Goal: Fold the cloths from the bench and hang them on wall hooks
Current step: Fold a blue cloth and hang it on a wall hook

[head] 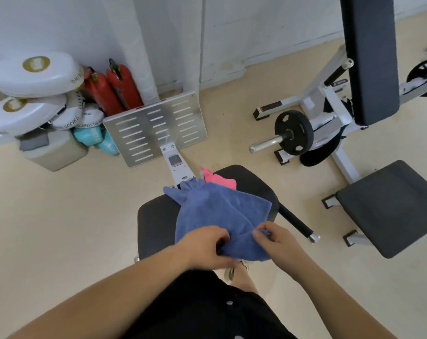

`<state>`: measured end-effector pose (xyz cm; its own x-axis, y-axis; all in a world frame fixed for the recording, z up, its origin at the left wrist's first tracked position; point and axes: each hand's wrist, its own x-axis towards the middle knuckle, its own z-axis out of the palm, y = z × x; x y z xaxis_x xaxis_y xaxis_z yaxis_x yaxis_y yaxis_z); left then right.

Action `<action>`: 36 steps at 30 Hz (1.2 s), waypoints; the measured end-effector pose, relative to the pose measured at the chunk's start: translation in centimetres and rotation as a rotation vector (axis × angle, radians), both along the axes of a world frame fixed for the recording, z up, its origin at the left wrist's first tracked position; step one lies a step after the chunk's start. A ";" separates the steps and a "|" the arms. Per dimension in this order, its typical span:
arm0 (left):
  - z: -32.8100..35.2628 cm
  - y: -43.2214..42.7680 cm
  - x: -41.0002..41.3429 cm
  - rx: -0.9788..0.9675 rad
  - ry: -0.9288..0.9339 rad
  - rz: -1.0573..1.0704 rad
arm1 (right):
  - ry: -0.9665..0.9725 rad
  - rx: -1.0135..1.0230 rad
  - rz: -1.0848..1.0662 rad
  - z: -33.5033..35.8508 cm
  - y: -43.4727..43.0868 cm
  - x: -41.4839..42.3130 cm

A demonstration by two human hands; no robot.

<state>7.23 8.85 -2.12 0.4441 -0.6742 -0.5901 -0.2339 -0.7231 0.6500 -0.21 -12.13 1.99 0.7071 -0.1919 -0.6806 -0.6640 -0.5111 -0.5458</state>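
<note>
Over the dark surface (153,221) at lower centre, the left grip (205,245) is pinching the near edge of the blue cloth (219,211) draped there, and the right grip (278,241) is pinching the corner beside it. Drawing both corners level before creasing is probably mattering most

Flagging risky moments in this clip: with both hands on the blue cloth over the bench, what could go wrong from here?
1. The left hand and right hand pinch the blue cloth close together at its near edge, with the rest bunched, so the fold may come out crooked.
2. The pink cloth lies partly under it at the far edge of the bench; lifting the blue one could drag it onto the floor.
</note>
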 end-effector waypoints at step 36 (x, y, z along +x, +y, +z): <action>10.2 3.9 10.0 -0.258 -0.251 0.333 | -0.599 0.131 -0.354 10.7 -2.3 6.5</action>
<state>17.22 12.73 8.12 0.7676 -0.5812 -0.2702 -0.1891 -0.6082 0.7709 6.28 -14.39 12.73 0.8775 -0.4225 -0.2271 -0.3445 -0.2257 -0.9112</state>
